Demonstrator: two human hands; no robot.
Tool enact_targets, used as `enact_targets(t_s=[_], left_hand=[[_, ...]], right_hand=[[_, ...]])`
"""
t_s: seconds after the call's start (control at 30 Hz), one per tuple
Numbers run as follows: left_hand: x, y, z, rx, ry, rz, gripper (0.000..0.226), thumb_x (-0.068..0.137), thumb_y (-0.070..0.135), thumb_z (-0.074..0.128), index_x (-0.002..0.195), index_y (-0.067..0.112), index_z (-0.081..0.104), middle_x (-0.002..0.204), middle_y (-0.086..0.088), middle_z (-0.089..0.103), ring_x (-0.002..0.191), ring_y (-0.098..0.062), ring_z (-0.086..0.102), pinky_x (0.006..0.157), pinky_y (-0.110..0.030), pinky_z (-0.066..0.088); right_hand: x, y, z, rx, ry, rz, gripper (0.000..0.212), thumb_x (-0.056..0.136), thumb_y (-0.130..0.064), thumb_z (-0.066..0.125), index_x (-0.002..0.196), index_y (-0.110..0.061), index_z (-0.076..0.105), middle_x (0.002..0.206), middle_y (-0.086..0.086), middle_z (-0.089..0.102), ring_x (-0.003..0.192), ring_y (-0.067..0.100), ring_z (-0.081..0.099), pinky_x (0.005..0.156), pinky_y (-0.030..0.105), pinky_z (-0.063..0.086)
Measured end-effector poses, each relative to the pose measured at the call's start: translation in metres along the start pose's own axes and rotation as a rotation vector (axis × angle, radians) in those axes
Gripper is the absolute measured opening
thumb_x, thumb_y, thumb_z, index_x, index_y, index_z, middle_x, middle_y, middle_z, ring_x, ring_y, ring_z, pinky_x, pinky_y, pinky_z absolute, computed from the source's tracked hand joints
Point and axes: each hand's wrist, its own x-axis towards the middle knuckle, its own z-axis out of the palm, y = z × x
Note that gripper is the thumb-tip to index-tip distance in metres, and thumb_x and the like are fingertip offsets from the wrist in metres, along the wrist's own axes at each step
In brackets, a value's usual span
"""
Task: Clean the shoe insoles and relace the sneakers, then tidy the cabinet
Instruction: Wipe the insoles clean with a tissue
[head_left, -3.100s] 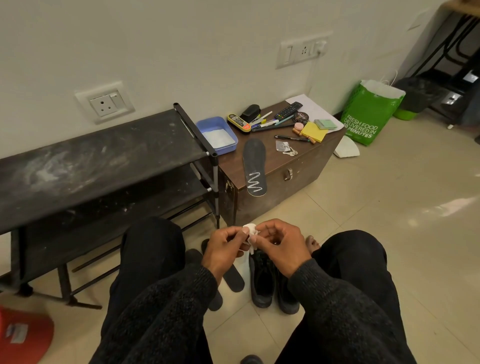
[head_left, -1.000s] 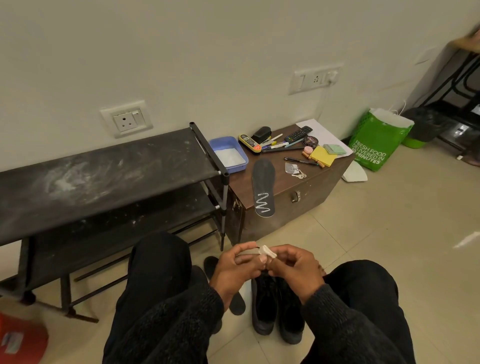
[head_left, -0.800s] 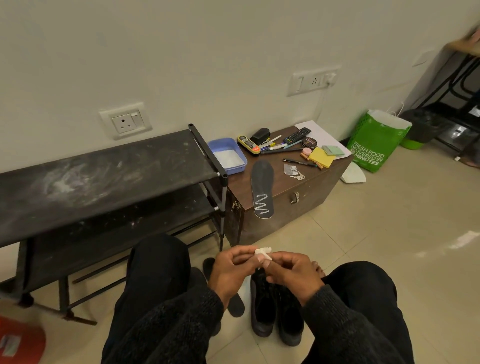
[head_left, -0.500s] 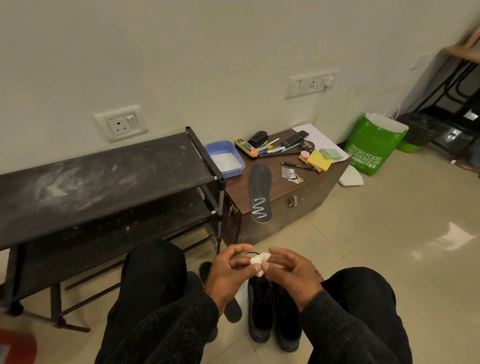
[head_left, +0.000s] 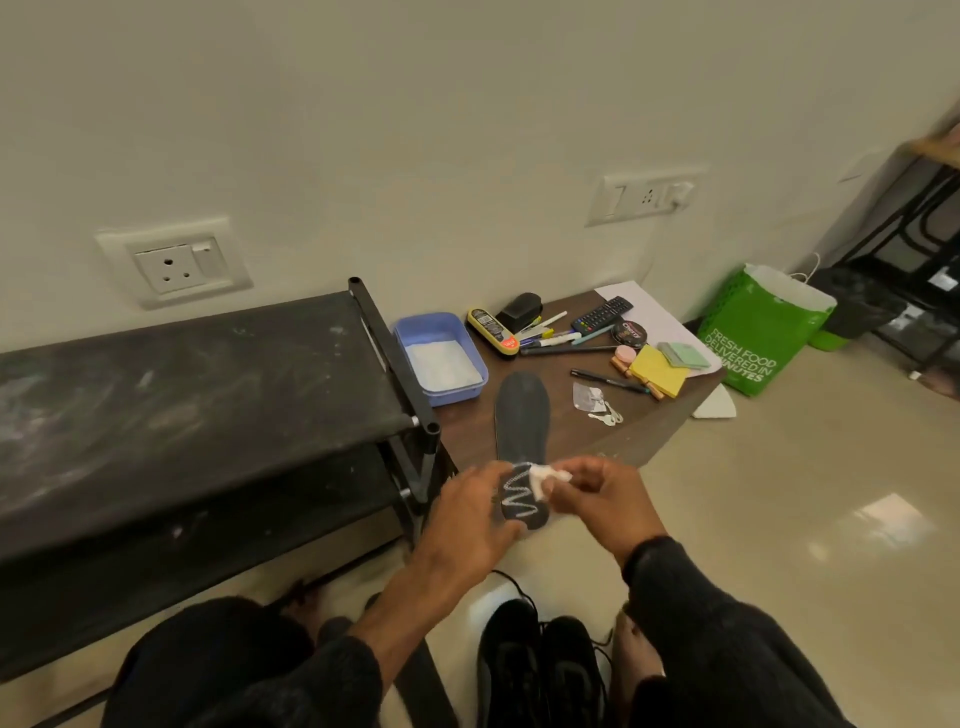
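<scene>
With the right hand (head_left: 608, 499) pinching the white wad (head_left: 545, 480) and the left hand (head_left: 467, 525) loosely spread at the insole (head_left: 522, 431), a careless wipe risked knocking that overhanging insole off the cabinet (head_left: 649, 431).

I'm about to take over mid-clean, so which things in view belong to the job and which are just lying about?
In the job:
- insole on the brown cabinet
- white wad pinched in the right hand
- left hand by the insole's heel
- black sneakers
- blue tray

Lying about:
- remote
- sticky notes
- keys
- green bag
</scene>
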Motion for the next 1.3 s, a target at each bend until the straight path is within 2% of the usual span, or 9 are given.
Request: enact_targets(t_s=[0.07, 0.17, 0.3, 0.47, 0.67, 0.87, 1.07, 1.2, 1.3], left_hand=[[0.019, -0.01, 0.013, 0.254, -0.063, 0.009, 0.093, 0.076, 0.045, 0.082, 0.153, 0.023, 0.035, 0.145, 0.003, 0.042, 0.13, -0.016, 0.043, 0.11, -0.032, 0.04], [0.039, -0.022, 0.033, 0.42, -0.18, -0.069, 0.109, 0.075, 0.055, 0.079, 0.159, 0.019, 0.018, 0.154, -0.001, 0.029, 0.14, -0.023, 0.029, 0.115, -0.042, 0.035], [0.057, -0.032, 0.043, 0.405, -0.114, -0.124, 0.08, 0.085, 0.041, 0.074, 0.151, 0.023, 0.033, 0.147, -0.002, 0.038, 0.133, -0.021, 0.041, 0.111, -0.04, 0.041], [0.063, -0.032, 0.037, 0.445, -0.024, -0.037, 0.048, 0.096, 0.02, 0.065, 0.141, 0.022, 0.049, 0.143, -0.002, 0.046, 0.129, -0.02, 0.045, 0.105, -0.031, 0.045], [0.043, -0.017, 0.042, 0.748, -0.282, -0.06, 0.069, 0.092, 0.019, 0.067, 0.151, 0.009, 0.035, 0.154, -0.013, 0.027, 0.138, -0.035, 0.028, 0.115, -0.049, 0.032], [0.038, -0.007, 0.035, 0.821, -0.335, -0.079, 0.068, 0.088, 0.007, 0.066, 0.149, 0.004, 0.036, 0.148, -0.017, 0.037, 0.133, -0.035, 0.037, 0.11, -0.048, 0.037], [0.04, 0.001, 0.027, 0.778, -0.421, -0.123, 0.055, 0.092, 0.004, 0.062, 0.144, 0.007, 0.043, 0.141, -0.016, 0.043, 0.126, -0.033, 0.049, 0.106, -0.045, 0.043], [0.05, 0.004, 0.025, 0.745, -0.488, -0.156, 0.041, 0.098, 0.004, 0.055, 0.138, 0.003, 0.047, 0.131, -0.017, 0.053, 0.114, -0.031, 0.059, 0.094, -0.041, 0.048], [0.052, 0.003, 0.02, 0.721, -0.538, -0.167, 0.041, 0.098, 0.005, 0.055, 0.138, 0.003, 0.047, 0.134, -0.018, 0.052, 0.119, -0.034, 0.056, 0.097, -0.043, 0.046]], right_hand=[[0.041, 0.005, 0.001, -0.187, 0.079, -0.055, 0.011, 0.089, -0.008, 0.072, 0.097, -0.015, 0.075, 0.09, 0.0, 0.076, 0.083, 0.011, 0.07, 0.073, 0.022, 0.057], [0.095, 0.016, 0.007, -0.433, 0.113, -0.12, 0.016, 0.092, -0.015, 0.07, 0.105, -0.021, 0.075, 0.1, -0.005, 0.074, 0.09, 0.007, 0.066, 0.087, 0.029, 0.056], [0.136, 0.022, 0.015, -0.732, 0.153, -0.236, 0.027, 0.094, -0.017, 0.065, 0.12, -0.019, 0.069, 0.118, 0.001, 0.068, 0.107, 0.017, 0.062, 0.095, 0.032, 0.05], [0.158, 0.022, 0.019, -0.928, 0.091, -0.313, 0.017, 0.095, -0.016, 0.06, 0.109, -0.019, 0.07, 0.108, 0.003, 0.062, 0.099, 0.019, 0.058, 0.083, 0.03, 0.049], [0.169, 0.025, 0.032, -1.015, 0.071, -0.363, 0.015, 0.096, -0.014, 0.058, 0.105, -0.016, 0.07, 0.106, 0.004, 0.057, 0.094, 0.019, 0.055, 0.082, 0.032, 0.049], [0.165, 0.023, 0.047, -1.001, 0.098, -0.314, 0.02, 0.094, -0.008, 0.06, 0.109, -0.011, 0.073, 0.109, 0.01, 0.064, 0.099, 0.025, 0.061, 0.088, 0.034, 0.053], [0.084, 0.047, 0.061, -0.938, -0.091, -0.464, 0.018, 0.091, -0.017, 0.07, 0.108, -0.019, 0.072, 0.11, -0.003, 0.062, 0.094, 0.008, 0.06, 0.075, 0.008, 0.04], [0.119, 0.04, 0.056, -0.988, -0.031, -0.528, 0.014, 0.092, -0.015, 0.068, 0.105, -0.015, 0.072, 0.106, 0.003, 0.061, 0.094, 0.017, 0.059, 0.083, 0.023, 0.049], [0.172, 0.02, 0.058, -1.014, 0.059, -0.4, 0.022, 0.093, -0.007, 0.063, 0.112, -0.012, 0.071, 0.114, 0.009, 0.062, 0.102, 0.024, 0.06, 0.09, 0.031, 0.05]])
